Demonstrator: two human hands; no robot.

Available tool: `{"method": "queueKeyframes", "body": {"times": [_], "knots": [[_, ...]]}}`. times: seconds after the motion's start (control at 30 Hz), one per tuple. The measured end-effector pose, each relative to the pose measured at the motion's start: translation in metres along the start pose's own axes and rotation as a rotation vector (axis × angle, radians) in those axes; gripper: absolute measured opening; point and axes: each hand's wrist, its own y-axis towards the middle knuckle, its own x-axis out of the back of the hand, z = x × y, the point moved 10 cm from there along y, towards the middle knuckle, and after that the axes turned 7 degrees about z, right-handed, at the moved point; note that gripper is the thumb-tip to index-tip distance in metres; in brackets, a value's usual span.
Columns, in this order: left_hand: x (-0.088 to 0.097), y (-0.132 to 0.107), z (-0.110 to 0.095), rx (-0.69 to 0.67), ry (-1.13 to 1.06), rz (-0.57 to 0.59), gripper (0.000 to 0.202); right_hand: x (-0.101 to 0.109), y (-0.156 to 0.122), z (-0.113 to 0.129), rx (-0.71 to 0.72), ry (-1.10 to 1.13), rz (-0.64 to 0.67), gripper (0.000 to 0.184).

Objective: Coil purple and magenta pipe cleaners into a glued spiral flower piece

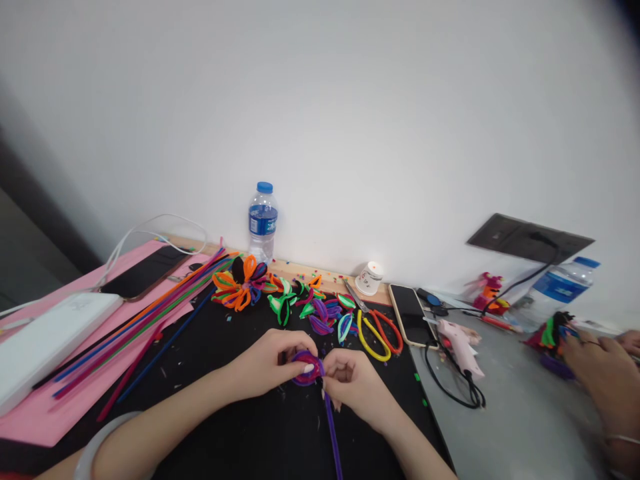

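Note:
My left hand (273, 367) pinches a petal-shaped coil of purple and magenta pipe cleaner (303, 379), with the thumb lying across its front. Against the coil's right end, my right hand (353, 383) has its fingers closed on the pipe cleaner. A straight purple length (331, 433) runs down from there toward the bottom of the view. Just beyond my hands lie finished-looking pipe cleaner petals, among them a purple one (323, 315) and a green one (283, 307). An orange, multicoloured pipe cleaner flower (241, 285) sits farther left.
Scissors (375, 330), a paper cup (369, 278), a phone (413, 313) and a pink glue gun (461, 347) lie to the right. Loose pipe cleaners (135, 333) and a white box (55, 347) are left. A bottle (263, 223) stands behind. Another person's hand (600, 367) works at far right.

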Motion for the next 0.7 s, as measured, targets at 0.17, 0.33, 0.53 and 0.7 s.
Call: {"method": "queueKeyframes", "body": {"times": [0.17,0.33,0.53,0.7], "knots": [[-0.003,0.000,0.004,0.021,-0.056,0.019,0.016,0.000,0.000,0.001,0.006,-0.025,-0.001,0.004],[-0.004,0.000,0.015,0.093,-0.225,0.000,0.015,0.012,0.000,0.007,0.041,0.044,-0.089,0.017],[0.004,0.001,0.026,0.132,-0.341,-0.080,0.019,0.019,-0.003,0.012,0.103,0.448,-0.017,0.018],[0.009,0.001,0.026,0.123,-0.360,-0.112,0.017,0.022,-0.006,0.013,0.161,0.606,-0.011,0.021]]}}
